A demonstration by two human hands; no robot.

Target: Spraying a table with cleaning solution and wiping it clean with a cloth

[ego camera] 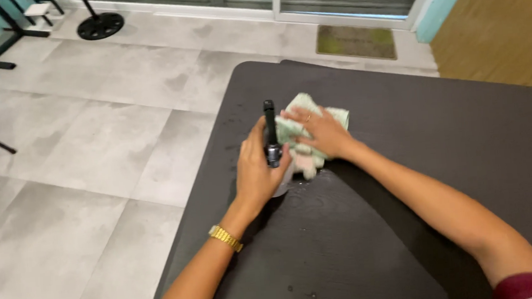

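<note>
Near edge: dark table (409,233), one, matte black, damp specks around centre. Left hand (256,169), gold wristwatch (225,238) on the wrist, fingers wrapped around one black spray bottle (271,136); nozzle points to 12 o'clock, pale body mostly hidden under the palm. No label readable. At 3 o'clock of the bottle, touching it, right hand (321,133) lies flat, fingers spread, pressing one crumpled pale green cloth (305,125) onto the table. Farther, at 1 o'clock: one olive rectangular doormat (356,41) on grey tile floor (91,149).
</note>
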